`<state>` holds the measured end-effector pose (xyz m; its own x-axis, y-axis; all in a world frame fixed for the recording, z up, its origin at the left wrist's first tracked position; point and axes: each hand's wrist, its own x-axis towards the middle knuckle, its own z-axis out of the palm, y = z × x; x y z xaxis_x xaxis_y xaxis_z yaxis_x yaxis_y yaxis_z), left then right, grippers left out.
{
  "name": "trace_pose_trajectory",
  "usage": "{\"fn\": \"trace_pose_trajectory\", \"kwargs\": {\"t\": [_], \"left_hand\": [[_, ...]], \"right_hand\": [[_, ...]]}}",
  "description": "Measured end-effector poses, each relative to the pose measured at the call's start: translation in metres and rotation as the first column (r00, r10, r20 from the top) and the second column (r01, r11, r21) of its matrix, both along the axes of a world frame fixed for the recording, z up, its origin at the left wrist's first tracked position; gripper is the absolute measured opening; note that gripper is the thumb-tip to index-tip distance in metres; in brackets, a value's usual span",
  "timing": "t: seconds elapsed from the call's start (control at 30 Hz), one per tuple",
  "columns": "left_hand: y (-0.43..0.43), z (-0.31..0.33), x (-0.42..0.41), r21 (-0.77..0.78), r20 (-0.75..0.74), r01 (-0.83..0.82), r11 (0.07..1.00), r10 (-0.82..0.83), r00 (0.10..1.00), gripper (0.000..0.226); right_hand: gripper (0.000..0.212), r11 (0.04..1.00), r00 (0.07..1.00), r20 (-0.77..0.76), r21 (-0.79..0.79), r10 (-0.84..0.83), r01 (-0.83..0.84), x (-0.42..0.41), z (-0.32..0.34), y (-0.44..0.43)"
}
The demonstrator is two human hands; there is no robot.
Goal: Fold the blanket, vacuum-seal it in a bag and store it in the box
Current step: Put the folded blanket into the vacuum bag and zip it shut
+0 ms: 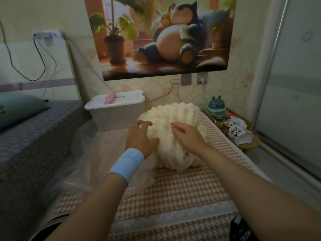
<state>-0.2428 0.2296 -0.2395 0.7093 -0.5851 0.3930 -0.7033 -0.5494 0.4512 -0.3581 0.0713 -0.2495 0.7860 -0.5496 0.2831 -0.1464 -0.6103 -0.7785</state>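
A cream ribbed blanket (175, 117) lies bunched in a thick mound on the houndstooth-covered table (173, 188). My left hand (140, 138), with a blue wristband, presses on the mound's left side, fingers spread. My right hand (187, 134) rests on top of the mound toward its right, fingers curled into the fabric. A clear plastic vacuum bag (83, 153) lies crumpled to the left of the blanket. Behind it stands a white lidded storage box (114, 115), lid closed, with a pink item (109, 99) on top.
A grey-covered bed (34, 136) with a teal pillow runs along the left. At the right, a wooden stand holds a teal figurine (216, 106) and a tissue pack (238, 133). A glass sliding door (286, 101) bounds the right side. Cables hang from wall sockets.
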Motion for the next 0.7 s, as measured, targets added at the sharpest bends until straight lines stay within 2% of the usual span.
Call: {"fn": "trace_pose_trajectory", "kwargs": {"t": [0.07, 0.13, 0.2, 0.23, 0.3, 0.37, 0.43, 0.47, 0.57, 0.63, 0.7], "left_hand": [[-0.01, -0.007, 0.008, 0.14, -0.129, -0.075, 0.987, 0.093, 0.987, 0.09], [-0.018, -0.015, 0.018, 0.117, -0.333, -0.091, 0.989, 0.126, 0.934, 0.116], [-0.026, -0.016, 0.029, 0.07, -0.445, -0.067, 0.995, 0.091, 0.891, 0.13], [-0.028, -0.014, 0.036, 0.066, -0.456, -0.065, 0.996, 0.088, 0.885, 0.13], [-0.031, -0.004, 0.049, 0.025, -0.489, -0.104, 0.994, 0.103, 0.866, 0.11], [-0.034, 0.008, 0.065, -0.008, -0.511, -0.148, 0.989, 0.123, 0.851, 0.076], [-0.042, 0.018, 0.08, 0.044, -0.481, -0.132, 0.99, 0.136, 0.866, 0.06], [-0.047, 0.021, 0.085, 0.069, -0.47, -0.123, 0.99, 0.141, 0.871, 0.059], [-0.065, 0.012, 0.093, 0.072, -0.506, -0.129, 0.989, 0.147, 0.85, 0.08], [-0.074, 0.005, 0.093, -0.03, -0.578, -0.1, 0.995, 0.064, 0.813, 0.09], [-0.079, 0.004, 0.09, -0.003, -0.571, 0.019, 1.0, -0.017, 0.82, 0.092]], "right_hand": [[0.05, 0.958, 0.957, 0.107, 0.134, -0.269, 0.254, -0.007, 0.006, -0.013], [0.087, 0.853, 0.874, -0.004, 0.215, -0.486, 0.475, -0.008, 0.005, -0.023], [0.124, 0.716, 0.832, -0.213, 0.429, -0.512, 0.551, -0.008, 0.001, -0.026], [0.132, 0.628, 0.852, -0.239, 0.589, -0.466, 0.509, -0.008, -0.004, -0.029], [0.138, 0.471, 0.904, -0.182, 0.804, -0.386, 0.363, -0.004, -0.012, -0.034], [0.153, 0.447, 0.926, -0.188, 0.832, -0.328, 0.328, 0.004, -0.018, -0.044], [0.164, 0.424, 0.941, -0.217, 0.85, -0.26, 0.313, 0.014, -0.022, -0.057], [0.157, 0.42, 0.947, -0.226, 0.855, -0.227, 0.305, 0.017, -0.023, -0.061], [0.1, 0.462, 0.972, -0.221, 0.857, -0.075, 0.23, 0.023, -0.025, -0.069], [0.08, 0.527, 0.97, -0.241, 0.82, -0.038, 0.224, 0.026, -0.032, -0.076], [0.065, 0.552, 0.975, -0.214, 0.806, -0.063, 0.213, 0.031, -0.033, -0.077]]}}
